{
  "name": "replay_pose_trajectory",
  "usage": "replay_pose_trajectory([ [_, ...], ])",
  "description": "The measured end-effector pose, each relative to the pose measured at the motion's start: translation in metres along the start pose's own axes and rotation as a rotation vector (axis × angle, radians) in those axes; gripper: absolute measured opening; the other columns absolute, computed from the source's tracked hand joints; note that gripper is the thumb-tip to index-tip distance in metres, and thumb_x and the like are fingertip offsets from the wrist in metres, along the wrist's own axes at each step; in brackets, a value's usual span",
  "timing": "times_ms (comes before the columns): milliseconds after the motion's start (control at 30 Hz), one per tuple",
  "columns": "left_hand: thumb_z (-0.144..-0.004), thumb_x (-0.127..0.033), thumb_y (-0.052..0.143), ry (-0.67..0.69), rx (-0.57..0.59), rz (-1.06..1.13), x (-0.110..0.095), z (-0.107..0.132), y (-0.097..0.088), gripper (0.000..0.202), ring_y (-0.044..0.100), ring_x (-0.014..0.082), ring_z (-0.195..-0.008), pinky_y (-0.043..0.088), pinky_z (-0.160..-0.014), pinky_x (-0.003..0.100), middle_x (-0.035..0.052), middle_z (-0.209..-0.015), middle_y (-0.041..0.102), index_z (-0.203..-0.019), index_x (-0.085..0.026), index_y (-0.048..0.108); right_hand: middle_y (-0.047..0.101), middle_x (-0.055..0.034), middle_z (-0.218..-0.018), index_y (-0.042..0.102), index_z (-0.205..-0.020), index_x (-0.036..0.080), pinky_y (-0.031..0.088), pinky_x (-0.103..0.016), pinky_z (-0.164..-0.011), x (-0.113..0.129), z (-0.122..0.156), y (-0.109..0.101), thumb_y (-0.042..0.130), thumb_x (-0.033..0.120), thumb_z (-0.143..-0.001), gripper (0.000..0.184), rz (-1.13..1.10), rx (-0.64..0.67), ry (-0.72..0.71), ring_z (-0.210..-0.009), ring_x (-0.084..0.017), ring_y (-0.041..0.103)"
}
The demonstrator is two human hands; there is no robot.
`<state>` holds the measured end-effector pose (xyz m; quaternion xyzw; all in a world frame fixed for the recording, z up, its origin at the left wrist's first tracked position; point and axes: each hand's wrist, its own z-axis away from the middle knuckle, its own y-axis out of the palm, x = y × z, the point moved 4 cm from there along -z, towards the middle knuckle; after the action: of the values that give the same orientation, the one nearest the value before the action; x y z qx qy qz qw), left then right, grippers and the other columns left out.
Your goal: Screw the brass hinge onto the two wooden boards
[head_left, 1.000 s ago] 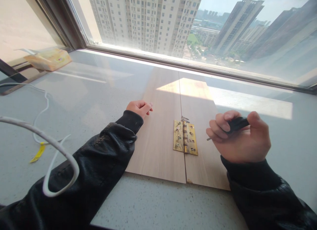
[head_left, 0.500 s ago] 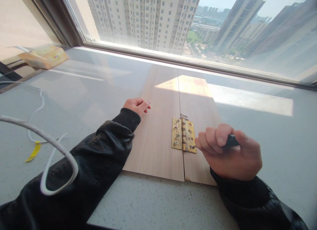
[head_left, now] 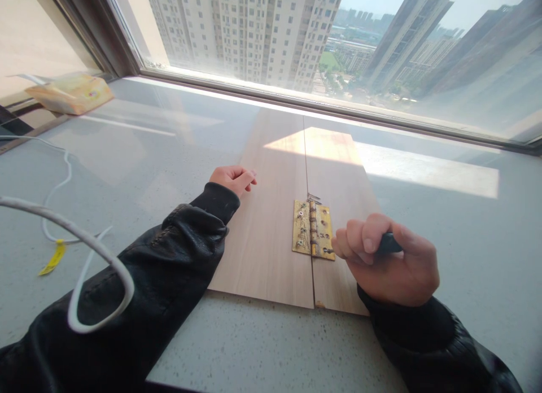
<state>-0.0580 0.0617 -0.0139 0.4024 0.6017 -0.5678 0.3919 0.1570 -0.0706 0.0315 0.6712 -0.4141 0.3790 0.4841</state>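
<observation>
My right hand (head_left: 392,257) is wrapped round the dark handle of a screwdriver (head_left: 390,243). Its shaft is mostly hidden by my fingers, and its tip meets a screw at the lower right hole of a worn brass-coloured hinge (head_left: 314,229). The hinge lies open across the seam between two pale wooden boards, the left one (head_left: 271,257) wider than the right one (head_left: 339,195). Screw heads show in the hinge's left leaf. A few loose screws (head_left: 314,199) lie at its upper end. My left hand (head_left: 231,179), fingers curled in, rests on the left board with nothing visible in it.
The boards lie on a speckled white counter (head_left: 254,336) below a large window. A white cable (head_left: 101,252) with a yellow tag (head_left: 53,258) loops over my left sleeve and the counter. A yellowish tissue pack (head_left: 71,94) sits at the far left by the window frame.
My right hand has shifted slightly left and turned a little round the screwdriver handle. My left hand keeps its place on the board. The whole view has moved very slightly.
</observation>
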Motion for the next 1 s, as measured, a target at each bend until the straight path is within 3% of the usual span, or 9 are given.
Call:
replay_pose_trajectory([
  [133, -0.074, -0.042, 0.059, 0.000, 0.003, 0.001, 0.000, 0.000, 0.000, 0.031, 0.038, 0.0082, -0.045, 0.030, -0.048, 0.023, -0.0015, -0.050, 0.055, -0.061, -0.015, 0.067, 0.037, 0.0023, -0.049, 0.058, -0.064, 0.020, 0.028, -0.027, -0.045, 0.000, 0.001, 0.000, 0.045, 0.038, -0.084, 0.030, 0.015, -0.027, -0.008, -0.045, -0.010, 0.035],
  [300, -0.075, -0.043, 0.059, -0.003, -0.002, -0.014, -0.001, 0.000, 0.000, 0.032, 0.038, 0.0081, -0.044, 0.029, -0.047, 0.023, -0.0014, -0.050, 0.056, -0.061, -0.015, 0.067, 0.050, 0.0015, -0.065, 0.062, -0.078, 0.023, 0.032, -0.027, -0.042, -0.005, 0.001, 0.000, 0.059, 0.038, -0.080, 0.016, 0.033, -0.050, -0.071, -0.048, -0.012, 0.047],
  [433, -0.075, -0.042, 0.059, 0.001, 0.001, -0.017, -0.001, 0.001, 0.000, 0.031, 0.039, 0.0083, -0.045, 0.030, -0.048, 0.023, -0.0013, -0.050, 0.056, -0.061, -0.015, 0.067, 0.054, -0.0014, -0.069, 0.066, -0.077, 0.022, 0.041, -0.033, -0.057, -0.006, 0.002, -0.004, 0.065, 0.041, -0.078, 0.019, 0.169, -0.061, -0.198, -0.064, -0.016, 0.053],
  [633, -0.075, -0.043, 0.059, -0.007, -0.004, -0.010, -0.001, 0.001, 0.000, 0.032, 0.039, 0.0085, -0.046, 0.030, -0.048, 0.023, -0.0014, -0.050, 0.056, -0.061, -0.015, 0.067, 0.057, -0.0031, -0.066, 0.069, -0.082, 0.023, 0.044, -0.041, -0.075, -0.006, 0.007, -0.008, 0.055, 0.048, -0.085, 0.029, 0.323, -0.049, -0.217, -0.069, -0.020, 0.055],
  [867, -0.074, -0.043, 0.059, -0.005, 0.008, -0.006, 0.001, -0.001, 0.000, 0.032, 0.040, 0.0092, -0.047, 0.030, -0.049, 0.024, -0.0008, -0.051, 0.056, -0.061, -0.015, 0.067, 0.050, 0.0000, -0.058, 0.068, -0.078, 0.024, 0.039, -0.038, -0.065, -0.007, 0.007, 0.004, 0.041, 0.048, -0.092, 0.039, 0.202, -0.006, -0.118, -0.054, -0.015, 0.045],
  [1000, -0.073, -0.044, 0.059, -0.006, 0.008, -0.010, 0.001, -0.001, 0.000, 0.032, 0.040, 0.0094, -0.047, 0.030, -0.048, 0.024, -0.0007, -0.051, 0.057, -0.061, -0.015, 0.067, 0.040, 0.0031, -0.057, 0.058, -0.083, 0.024, 0.032, -0.033, -0.056, -0.006, 0.007, 0.007, 0.048, 0.053, -0.085, 0.030, 0.123, 0.025, -0.027, -0.053, -0.014, 0.034],
])
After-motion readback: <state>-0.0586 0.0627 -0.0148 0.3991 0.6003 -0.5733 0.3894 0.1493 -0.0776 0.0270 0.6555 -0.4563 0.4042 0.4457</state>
